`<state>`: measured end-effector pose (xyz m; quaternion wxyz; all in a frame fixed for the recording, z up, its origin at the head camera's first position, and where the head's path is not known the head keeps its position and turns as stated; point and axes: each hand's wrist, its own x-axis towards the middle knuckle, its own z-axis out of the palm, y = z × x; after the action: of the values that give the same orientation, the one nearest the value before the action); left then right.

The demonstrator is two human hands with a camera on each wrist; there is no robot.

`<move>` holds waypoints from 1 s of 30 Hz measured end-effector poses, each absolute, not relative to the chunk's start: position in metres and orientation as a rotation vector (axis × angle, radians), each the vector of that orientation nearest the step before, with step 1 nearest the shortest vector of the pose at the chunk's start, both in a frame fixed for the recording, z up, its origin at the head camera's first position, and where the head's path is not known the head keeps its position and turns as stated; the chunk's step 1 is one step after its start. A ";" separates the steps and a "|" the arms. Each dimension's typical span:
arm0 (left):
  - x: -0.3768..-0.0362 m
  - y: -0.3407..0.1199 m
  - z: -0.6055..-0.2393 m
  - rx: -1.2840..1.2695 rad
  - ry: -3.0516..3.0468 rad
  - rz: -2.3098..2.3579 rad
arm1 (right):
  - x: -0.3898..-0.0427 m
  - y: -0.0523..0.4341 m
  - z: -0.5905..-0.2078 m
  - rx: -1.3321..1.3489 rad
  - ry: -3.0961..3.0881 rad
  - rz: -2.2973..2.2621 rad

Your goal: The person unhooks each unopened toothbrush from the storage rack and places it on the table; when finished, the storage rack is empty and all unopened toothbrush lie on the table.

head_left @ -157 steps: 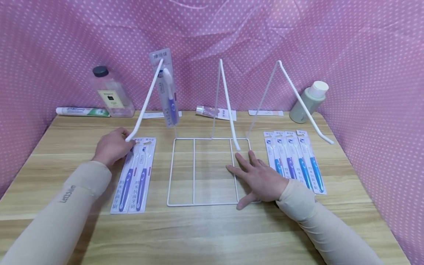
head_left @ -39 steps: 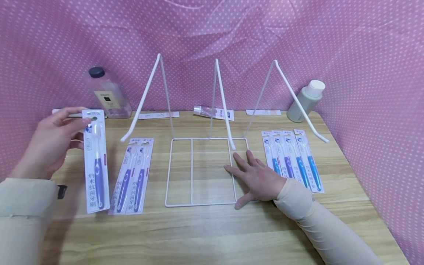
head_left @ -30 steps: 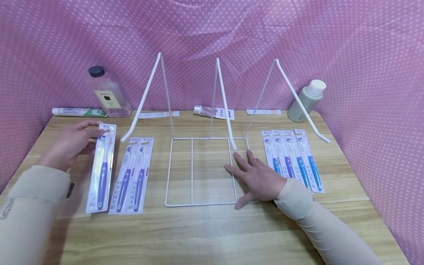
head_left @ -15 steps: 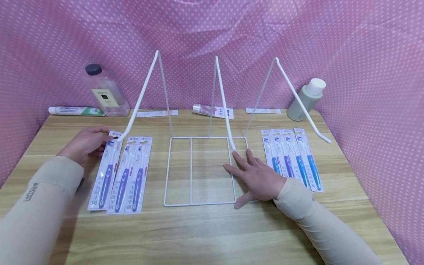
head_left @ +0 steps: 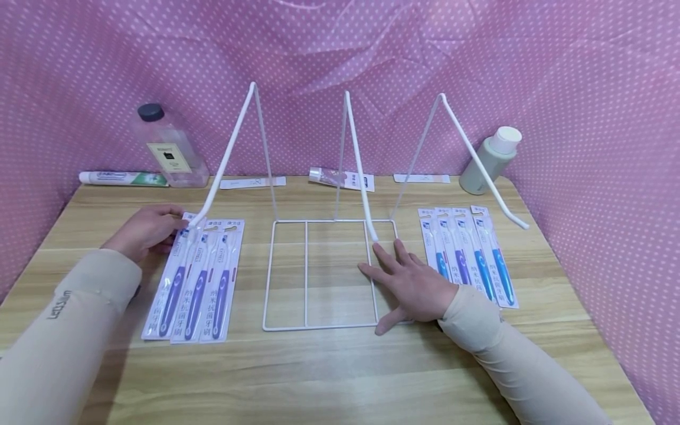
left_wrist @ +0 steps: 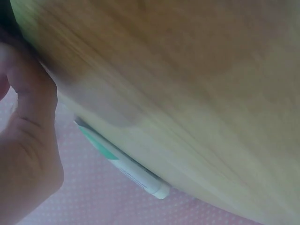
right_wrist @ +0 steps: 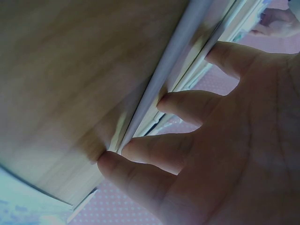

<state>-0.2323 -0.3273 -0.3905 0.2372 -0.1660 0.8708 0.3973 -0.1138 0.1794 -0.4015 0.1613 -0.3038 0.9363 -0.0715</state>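
In the head view my left hand (head_left: 146, 231) pinches the upper left edge of a packaged toothbrush (head_left: 172, 295) with a purple handle. That pack lies flat on the table, its side against two more purple toothbrush packs (head_left: 212, 283). The left wrist view shows curled fingers (left_wrist: 33, 98) at its left edge; the pack is out of sight there. My right hand (head_left: 411, 283) rests with fingers spread on the right side of a white wire rack (head_left: 306, 271). Several toothbrush packs (head_left: 502, 260), blue and purple, lie just right of it, partly behind the hand.
Three bare slanting prongs rise from the rack, the left prong (head_left: 225, 159) reaching over the purple packs. Along the back stand a pink bottle (head_left: 175, 153) and a green bottle (head_left: 489, 162). A toothpaste tube (head_left: 124, 178) and a pink tube (head_left: 340, 178) lie there too.
The toothbrush pack that hung on the left prong came off in my left hand, then went down left of the other two and slid right against them. My right hand stayed put.
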 end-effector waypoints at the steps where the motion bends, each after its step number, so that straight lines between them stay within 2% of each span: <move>1: -0.232 -0.327 -0.390 -0.458 2.382 1.083 | -0.114 0.179 -0.401 -0.862 2.671 -0.202; 25: -0.217 -0.319 -0.388 -0.232 2.737 0.679 | -0.112 0.182 -0.402 -0.859 2.676 -0.200; 30: -0.222 -0.327 -0.392 -0.303 2.632 0.778 | -0.113 0.182 -0.403 -0.860 2.674 -0.209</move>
<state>-0.2216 -0.3269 -0.3917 0.1889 -0.1077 0.9361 0.2766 -0.1128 0.1817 -0.4025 0.1617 -0.3012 0.9369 -0.0734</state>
